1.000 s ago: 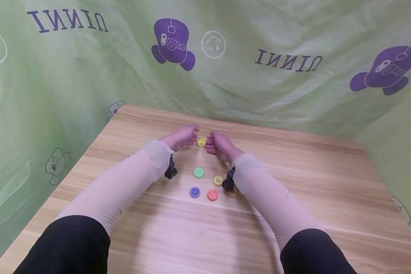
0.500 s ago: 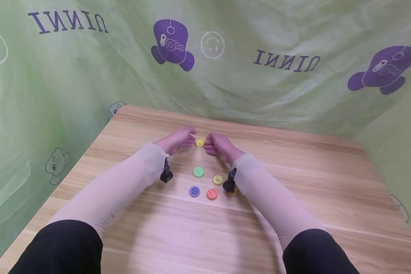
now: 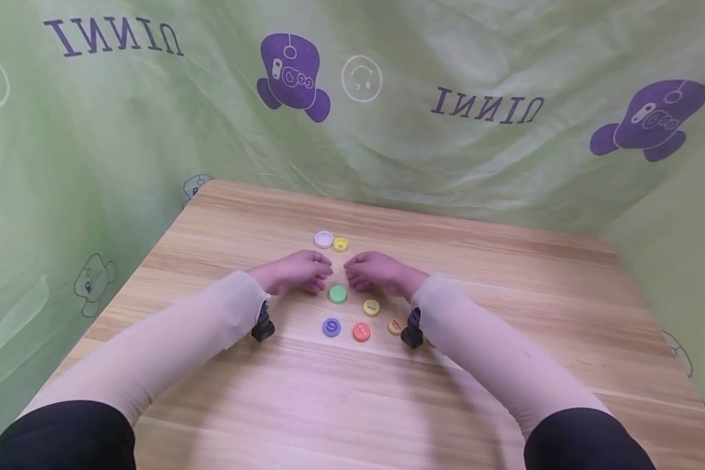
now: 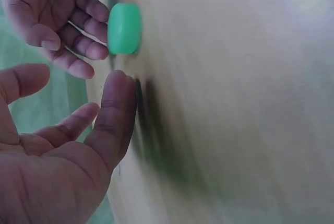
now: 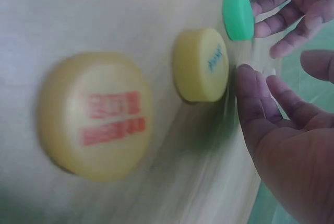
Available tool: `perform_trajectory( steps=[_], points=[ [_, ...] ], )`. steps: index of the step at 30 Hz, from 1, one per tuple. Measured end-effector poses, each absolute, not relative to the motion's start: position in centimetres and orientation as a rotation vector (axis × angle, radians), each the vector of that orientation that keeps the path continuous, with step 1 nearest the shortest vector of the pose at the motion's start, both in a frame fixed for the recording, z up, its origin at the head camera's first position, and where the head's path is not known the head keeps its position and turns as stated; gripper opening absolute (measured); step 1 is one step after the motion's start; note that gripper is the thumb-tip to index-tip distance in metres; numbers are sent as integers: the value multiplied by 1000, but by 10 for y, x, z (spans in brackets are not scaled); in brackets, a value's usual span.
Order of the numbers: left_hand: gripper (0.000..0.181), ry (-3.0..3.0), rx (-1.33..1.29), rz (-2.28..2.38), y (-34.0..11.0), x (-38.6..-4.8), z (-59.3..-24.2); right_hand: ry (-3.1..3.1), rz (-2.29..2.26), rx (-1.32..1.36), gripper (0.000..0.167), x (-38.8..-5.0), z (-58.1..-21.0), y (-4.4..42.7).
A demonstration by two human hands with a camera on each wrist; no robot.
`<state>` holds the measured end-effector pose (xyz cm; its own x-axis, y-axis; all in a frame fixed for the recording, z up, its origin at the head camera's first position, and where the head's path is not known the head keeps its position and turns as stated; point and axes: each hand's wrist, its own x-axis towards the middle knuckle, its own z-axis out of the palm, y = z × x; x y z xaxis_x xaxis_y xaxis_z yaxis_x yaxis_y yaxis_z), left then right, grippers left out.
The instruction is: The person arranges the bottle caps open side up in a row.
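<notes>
My left hand (image 3: 296, 271) and right hand (image 3: 382, 273) face each other over the table, just beyond a green bottle cap (image 3: 337, 294). Both hold nothing, and their fingers are loosely bent, as the left wrist view shows of the left hand (image 4: 78, 145). Behind them a white cap (image 3: 324, 239) and a yellow cap (image 3: 341, 244) lie side by side, hollow side up. Nearer to me are a pale yellow cap (image 3: 371, 308), a blue cap (image 3: 331, 328), a red cap (image 3: 361, 331) and an orange-yellow cap (image 3: 395, 326) with red print, flat side up.
The caps lie on a wood-grain table (image 3: 282, 405). A green curtain (image 3: 399, 170) with purple figures hangs behind the table's back edge and along its sides. A small black camera (image 3: 263, 326) hangs under the left wrist, another camera (image 3: 412, 329) under the right.
Both hands have drawn back towards me from either side of the far yellow cap and moved apart. The white cap, hidden before, now shows beside it. The orange-yellow cap is more exposed.
</notes>
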<state>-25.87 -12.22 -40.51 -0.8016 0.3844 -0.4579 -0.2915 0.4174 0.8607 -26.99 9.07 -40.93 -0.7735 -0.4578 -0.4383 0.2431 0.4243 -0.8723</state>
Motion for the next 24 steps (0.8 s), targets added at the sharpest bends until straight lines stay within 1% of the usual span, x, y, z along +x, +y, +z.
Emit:
perform_trajectory(
  steps=[3,14,21,24],
  points=[
    [49,2079,110,1380,-122,-253,-407,2041,-1334,-205,42,-264,-408,92],
    [46,2040,150,1378,-117,-240,-411,2082,-1266,-311,35,-253,-413,90],
    [39,2067,197,1379,-118,-243,-418,2262,-1139,-360,36,-250,-419,85],
    [36,2068,198,1380,-118,-244,-418,2368,-1053,-401,32,-250,-423,82]
  ],
)
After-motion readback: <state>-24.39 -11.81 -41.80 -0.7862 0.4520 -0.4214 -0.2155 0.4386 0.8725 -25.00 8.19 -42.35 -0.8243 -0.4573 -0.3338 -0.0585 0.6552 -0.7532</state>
